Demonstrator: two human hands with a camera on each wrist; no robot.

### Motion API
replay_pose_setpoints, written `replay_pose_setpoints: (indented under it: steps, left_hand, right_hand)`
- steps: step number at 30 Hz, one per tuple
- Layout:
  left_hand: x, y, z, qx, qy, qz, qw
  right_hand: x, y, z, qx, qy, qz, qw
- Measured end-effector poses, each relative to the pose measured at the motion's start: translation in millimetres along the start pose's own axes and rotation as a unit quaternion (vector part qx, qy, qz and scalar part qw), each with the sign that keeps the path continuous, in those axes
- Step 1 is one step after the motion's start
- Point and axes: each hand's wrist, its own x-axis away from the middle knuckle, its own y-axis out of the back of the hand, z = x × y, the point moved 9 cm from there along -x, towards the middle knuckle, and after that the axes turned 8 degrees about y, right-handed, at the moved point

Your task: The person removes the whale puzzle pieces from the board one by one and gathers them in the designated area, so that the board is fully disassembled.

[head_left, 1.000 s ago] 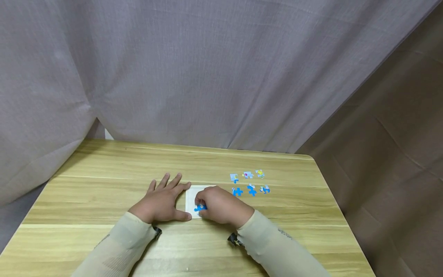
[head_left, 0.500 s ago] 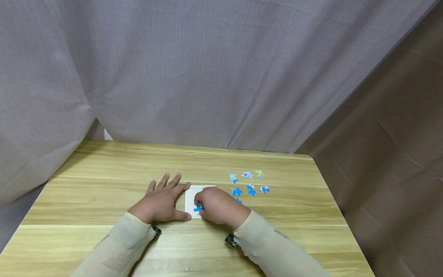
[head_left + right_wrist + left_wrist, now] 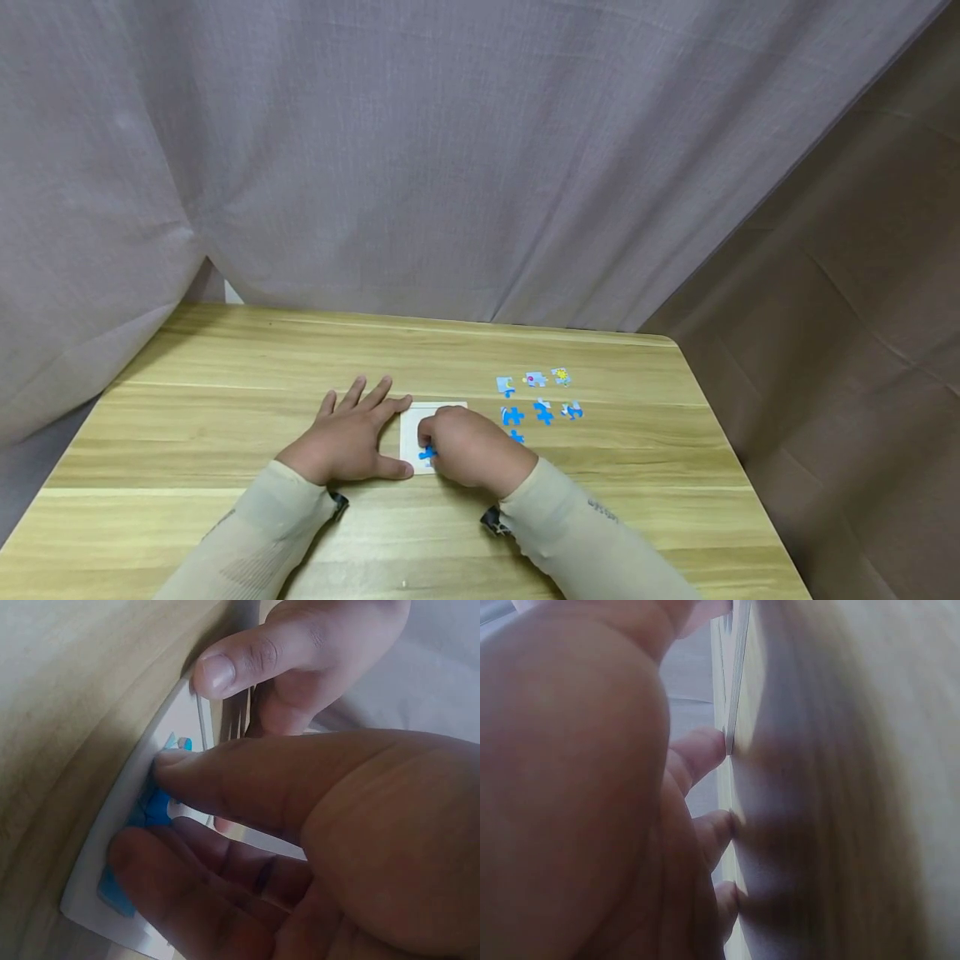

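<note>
A small white puzzle tray (image 3: 408,429) lies on the table between both hands. My left hand (image 3: 348,437) is spread flat on the wood, its thumb and index fingertip at the tray's left edge. Over the tray, my right hand (image 3: 472,446) is curled and pinches a blue puzzle piece (image 3: 157,808) between thumb and fingers. In the right wrist view the thumb (image 3: 180,763) presses at the piece's upper end. Another bit of blue (image 3: 114,892) shows in the tray below the fingers. The right hand hides most of the tray's right part in the head view.
Several loose puzzle pieces lie in rows right of the tray, among them a yellow-flowered piece (image 3: 562,377) and a blue and white piece (image 3: 543,412). A lone blue piece (image 3: 517,436) sits just beyond my right hand. A grey curtain (image 3: 420,167) hangs behind the wooden table (image 3: 637,500).
My right hand has shifted slightly left over the tray with the blue puzzle piece. A loose blue piece beside it has come into view. The left hand holds still.
</note>
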Motion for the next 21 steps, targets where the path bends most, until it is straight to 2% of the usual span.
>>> replay_pose_setpoints:
  steps: [12,21]
  left_hand:
    - [0.6,0.3,-0.7,0.000,-0.002,-0.001,1.0000]
    - [0.0,1.4,-1.6,-0.007,-0.004,-0.009,0.9999]
  right_hand:
    - [0.6,1.7,1.8,-0.022,-0.006,0.000,0.9997]
    - [1.7,0.4,1.8,-0.011,-0.011,0.007,0.9999]
